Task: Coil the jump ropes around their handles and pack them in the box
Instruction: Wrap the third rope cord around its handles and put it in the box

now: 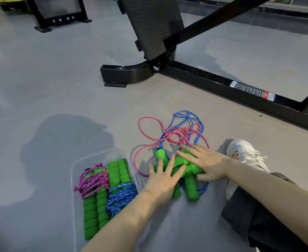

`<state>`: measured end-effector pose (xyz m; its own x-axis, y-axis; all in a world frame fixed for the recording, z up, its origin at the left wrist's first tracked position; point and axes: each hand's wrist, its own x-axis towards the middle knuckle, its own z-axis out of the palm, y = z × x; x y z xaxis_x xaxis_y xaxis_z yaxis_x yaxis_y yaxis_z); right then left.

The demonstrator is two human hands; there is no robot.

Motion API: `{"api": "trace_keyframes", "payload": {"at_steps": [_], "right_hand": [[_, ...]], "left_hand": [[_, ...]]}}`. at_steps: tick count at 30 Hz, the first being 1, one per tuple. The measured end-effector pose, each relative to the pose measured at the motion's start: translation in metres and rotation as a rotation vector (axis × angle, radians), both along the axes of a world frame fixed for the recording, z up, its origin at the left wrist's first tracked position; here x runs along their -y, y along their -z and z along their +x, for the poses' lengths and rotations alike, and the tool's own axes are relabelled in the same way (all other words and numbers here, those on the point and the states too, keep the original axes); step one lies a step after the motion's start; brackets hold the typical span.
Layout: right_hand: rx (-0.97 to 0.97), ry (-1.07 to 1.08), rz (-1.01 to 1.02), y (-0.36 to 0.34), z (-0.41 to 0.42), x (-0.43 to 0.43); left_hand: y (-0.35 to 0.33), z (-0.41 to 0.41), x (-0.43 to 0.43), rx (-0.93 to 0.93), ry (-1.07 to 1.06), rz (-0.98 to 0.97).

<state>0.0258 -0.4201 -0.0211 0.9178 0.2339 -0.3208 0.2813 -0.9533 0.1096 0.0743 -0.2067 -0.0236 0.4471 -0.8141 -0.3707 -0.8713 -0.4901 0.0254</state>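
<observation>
A clear plastic box (76,166) sits on the grey floor at lower left. Inside lie a pink rope coiled around green foam handles (93,180) and a blue rope coiled around another green pair (121,196). To its right, loose pink rope (150,119) and loose blue rope (189,115) sprawl tangled, their green handles (191,186) piled together. My left hand (165,176) hovers spread over the pile's left side. Fingers apart, my right hand (201,161) rests flat on the handles.
A black bench frame (200,77) with a slanted pad (153,24) stands just beyond the ropes. Another black stand (58,17) is at the far left. My white sneaker (244,151) and dark trouser leg (258,215) lie at right.
</observation>
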Motion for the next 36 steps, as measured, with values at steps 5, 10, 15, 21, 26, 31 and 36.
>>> {"api": "trace_keyframes", "payload": {"at_steps": [5,10,15,21,26,31,36], "right_hand": [[-0.030,-0.081,0.046,-0.010,0.001,0.008],[-0.124,0.185,0.204,-0.012,0.006,-0.010],[-0.070,0.144,0.194,-0.015,0.007,-0.011],[-0.065,0.167,0.241,-0.017,0.008,-0.006],[-0.024,0.108,0.191,-0.024,0.002,-0.005],[0.149,-0.021,0.085,-0.017,-0.004,-0.013],[0.179,-0.099,-0.049,-0.002,-0.014,-0.009]], "left_hand": [[0.000,-0.005,0.000,-0.029,-0.043,-0.057],[0.005,-0.007,0.000,-0.031,-0.141,-0.161],[0.003,-0.004,0.008,0.046,-0.148,-0.145],[0.008,-0.002,0.005,0.004,-0.136,-0.273],[0.003,0.001,0.000,-0.038,-0.111,-0.190],[0.005,0.001,0.002,-0.053,-0.141,-0.171],[0.006,0.001,0.000,0.042,-0.055,-0.148]]}}
